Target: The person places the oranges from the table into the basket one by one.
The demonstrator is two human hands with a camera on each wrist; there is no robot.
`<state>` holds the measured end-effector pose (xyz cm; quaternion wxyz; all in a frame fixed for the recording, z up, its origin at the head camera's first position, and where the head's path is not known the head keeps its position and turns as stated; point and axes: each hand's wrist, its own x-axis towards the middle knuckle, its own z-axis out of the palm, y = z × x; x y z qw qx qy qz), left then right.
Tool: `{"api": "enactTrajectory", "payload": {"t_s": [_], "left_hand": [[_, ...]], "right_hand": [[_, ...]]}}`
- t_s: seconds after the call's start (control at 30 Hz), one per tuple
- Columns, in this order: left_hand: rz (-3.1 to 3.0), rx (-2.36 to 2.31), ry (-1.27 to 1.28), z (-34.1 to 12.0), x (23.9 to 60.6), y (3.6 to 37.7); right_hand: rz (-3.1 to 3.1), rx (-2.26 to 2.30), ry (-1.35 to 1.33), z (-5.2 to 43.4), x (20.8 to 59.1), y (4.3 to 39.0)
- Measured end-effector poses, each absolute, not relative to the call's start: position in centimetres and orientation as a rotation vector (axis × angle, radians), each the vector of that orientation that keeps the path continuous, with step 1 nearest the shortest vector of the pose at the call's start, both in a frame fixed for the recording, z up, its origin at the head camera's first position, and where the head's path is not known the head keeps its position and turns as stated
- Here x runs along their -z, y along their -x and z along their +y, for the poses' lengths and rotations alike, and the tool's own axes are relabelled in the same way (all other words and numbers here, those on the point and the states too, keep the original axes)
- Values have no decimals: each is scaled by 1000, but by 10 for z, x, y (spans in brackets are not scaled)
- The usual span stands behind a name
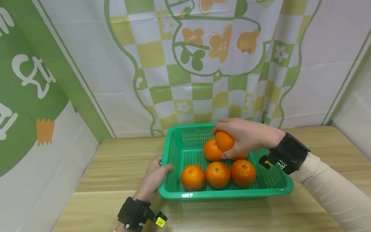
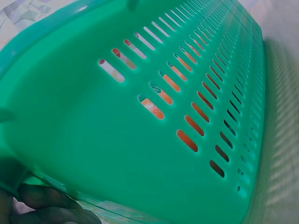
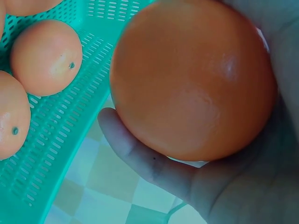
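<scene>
right hand [image 1: 245, 137]: grip curled around orange [image 1: 224, 141], held above basket [image 1: 175, 150] far side | left hand [image 1: 152, 179]: grip holding basket's left rim | basket: on tabletop [image 1: 91, 209], four oranges [image 1: 218, 174] visible inside

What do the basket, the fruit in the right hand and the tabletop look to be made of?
Green basket: moulded plastic, glossy, with even rows of slots in floor and walls. Orange held in the right hand: real-looking citrus peel, faintly dimpled with a soft sheen, though an imitation can't be ruled out. Table: pale wood grain, matte; possibly laminate rather than solid wood.
</scene>
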<state>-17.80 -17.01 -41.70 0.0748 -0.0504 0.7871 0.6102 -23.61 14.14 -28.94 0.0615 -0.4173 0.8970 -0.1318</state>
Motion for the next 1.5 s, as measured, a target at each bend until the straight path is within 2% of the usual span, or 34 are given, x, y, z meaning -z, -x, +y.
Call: {"api": "enactTrajectory", "payload": {"t_s": [1.27,1.5], "left_hand": [[2352,-1825,168,-169,423,179],[2350,-1830,110,-167,424,182]], "right_hand": [[2672,319,1332,94,310,274],[2666,286,1305,88,315,276]]}}
